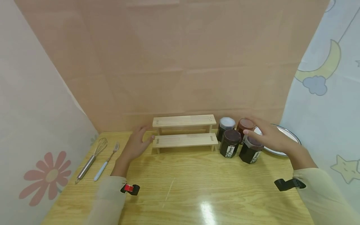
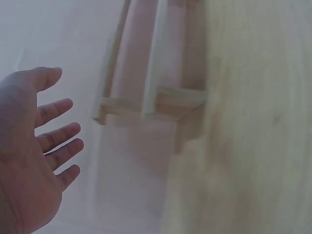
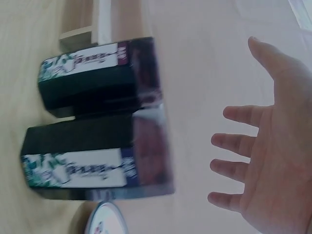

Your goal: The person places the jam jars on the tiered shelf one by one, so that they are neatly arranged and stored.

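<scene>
A two-step wooden rack (image 1: pixel 185 140) stands against the back wall. My left hand (image 1: pixel 137 144) is at its left end, fingers spread, with the thumb near the lower step's edge; the left wrist view shows the palm facing the rack (image 2: pixel 180 100) with nothing in it. Several dark faceted jars with labels are grouped to the right of the rack. My right hand (image 1: pixel 271 136) hovers over the front right jar (image 1: pixel 251 151), fingers extended. In the right wrist view that hand is apart from two jars, a nearer jar (image 3: pixel 83 161) and a farther jar (image 3: pixel 92 83).
Behind my right hand lies a white plate (image 1: pixel 291 135) with a dark rim. At the left of the wooden table (image 1: pixel 180 187) are a whisk (image 1: pixel 91 161) and a fork (image 1: pixel 108 162) with a pale blue handle. Patterned cloth hangs on both sides.
</scene>
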The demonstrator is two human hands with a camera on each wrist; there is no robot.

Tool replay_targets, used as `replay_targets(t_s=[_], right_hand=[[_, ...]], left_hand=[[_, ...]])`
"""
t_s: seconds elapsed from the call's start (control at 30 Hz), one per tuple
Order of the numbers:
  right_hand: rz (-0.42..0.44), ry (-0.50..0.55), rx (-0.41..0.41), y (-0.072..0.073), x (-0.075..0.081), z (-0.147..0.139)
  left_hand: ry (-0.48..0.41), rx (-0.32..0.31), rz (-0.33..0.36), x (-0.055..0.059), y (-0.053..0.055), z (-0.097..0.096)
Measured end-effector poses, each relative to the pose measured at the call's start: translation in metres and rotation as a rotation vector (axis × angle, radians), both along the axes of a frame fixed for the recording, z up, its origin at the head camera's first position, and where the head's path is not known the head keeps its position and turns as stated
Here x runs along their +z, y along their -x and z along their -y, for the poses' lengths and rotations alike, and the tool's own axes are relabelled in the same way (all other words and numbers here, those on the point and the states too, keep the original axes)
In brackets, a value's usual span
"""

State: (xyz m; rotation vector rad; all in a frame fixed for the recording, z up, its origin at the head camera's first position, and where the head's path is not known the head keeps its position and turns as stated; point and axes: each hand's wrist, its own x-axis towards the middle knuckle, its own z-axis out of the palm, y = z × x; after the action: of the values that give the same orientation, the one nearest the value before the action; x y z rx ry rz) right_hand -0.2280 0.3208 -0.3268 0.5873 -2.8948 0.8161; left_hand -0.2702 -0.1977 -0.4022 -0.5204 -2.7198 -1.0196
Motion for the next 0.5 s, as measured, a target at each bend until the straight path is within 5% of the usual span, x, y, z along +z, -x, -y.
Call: replay_targets(t_s=[0.23, 0.5], right_hand=[[0.031, 0.006, -0.028, -0.006, -0.025, -0.018], [0.077, -0.013, -0.089, -0.012, -0.051, -0.034]], left_hand=[[-0.152, 0.003, 0.112, -0.034, 0.004, -0.006], [-0.261, 0.027, 0.202, -0.059, 0.007, -0.008]])
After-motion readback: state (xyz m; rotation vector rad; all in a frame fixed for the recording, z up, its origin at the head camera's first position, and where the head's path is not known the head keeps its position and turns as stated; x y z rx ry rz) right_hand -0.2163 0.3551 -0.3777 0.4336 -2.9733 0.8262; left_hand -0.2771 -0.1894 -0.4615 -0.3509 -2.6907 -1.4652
